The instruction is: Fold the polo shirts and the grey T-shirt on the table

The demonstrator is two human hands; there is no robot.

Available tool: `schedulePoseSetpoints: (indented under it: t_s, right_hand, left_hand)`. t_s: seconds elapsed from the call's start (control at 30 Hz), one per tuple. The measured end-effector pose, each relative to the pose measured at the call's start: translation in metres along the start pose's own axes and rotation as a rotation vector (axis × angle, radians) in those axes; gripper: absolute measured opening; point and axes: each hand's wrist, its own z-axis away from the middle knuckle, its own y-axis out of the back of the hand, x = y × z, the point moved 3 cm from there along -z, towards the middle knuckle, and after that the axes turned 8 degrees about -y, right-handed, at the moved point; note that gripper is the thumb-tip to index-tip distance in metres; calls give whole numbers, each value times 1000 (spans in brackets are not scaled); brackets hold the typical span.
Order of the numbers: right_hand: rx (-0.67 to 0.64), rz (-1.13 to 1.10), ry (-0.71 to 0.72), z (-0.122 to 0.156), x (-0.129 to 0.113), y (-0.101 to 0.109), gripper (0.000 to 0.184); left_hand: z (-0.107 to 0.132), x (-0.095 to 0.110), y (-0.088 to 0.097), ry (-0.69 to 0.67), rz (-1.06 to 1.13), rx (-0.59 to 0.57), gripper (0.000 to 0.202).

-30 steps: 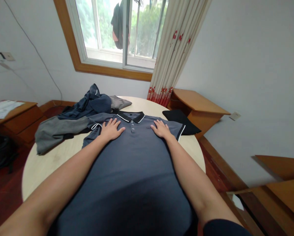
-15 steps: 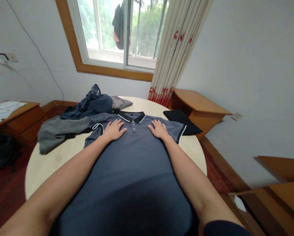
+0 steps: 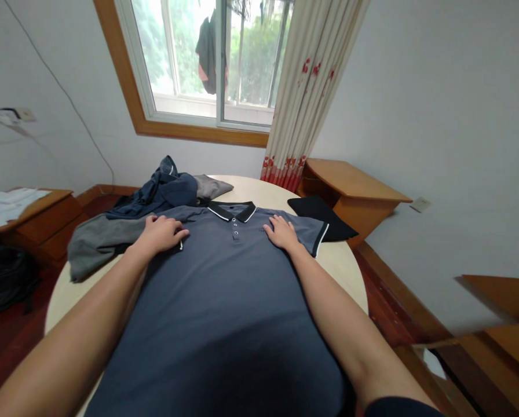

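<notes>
A grey polo shirt (image 3: 229, 289) with a black collar lies face up on the round pale table (image 3: 342, 272), collar away from me. My left hand (image 3: 159, 233) rests flat, fingers apart, on the shirt's left sleeve near its white-trimmed hem. My right hand (image 3: 281, 233) lies flat with spread fingers on the right shoulder, just beside the collar. Neither hand grips anything.
A heap of dark blue and grey clothes (image 3: 155, 200) lies at the table's far left. A folded black garment (image 3: 322, 214) sits at the far right edge. A wooden side table (image 3: 350, 185) stands by the curtain; a low cabinet (image 3: 29, 214) is at left.
My left hand has slid leftward from the shirt's chest out onto the left sleeve. My right hand has stayed on the right shoulder.
</notes>
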Motion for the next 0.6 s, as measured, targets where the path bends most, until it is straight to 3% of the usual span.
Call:
schedulePoseSetpoints:
  t_s: [0.17,0.3,0.4,0.47,0.6]
  right_hand:
    - [3,0,6,3,0,1,56]
    - [5,-3,6,6,0,2,55]
    - [8,-6,6,5,1,2,55]
    - [10,-5,10,4,1,2,55]
    - [16,-5,18,3,2,1,55]
  left_hand:
    - [13,-13,11,25,6,125,58]
    - [27,-25,32,210,-63,247,73]
    - [37,-29,37,326,-40,274,73]
    - [38,-25,31,299,17,258,68]
    - [28,-14,10,101,68,212,47]
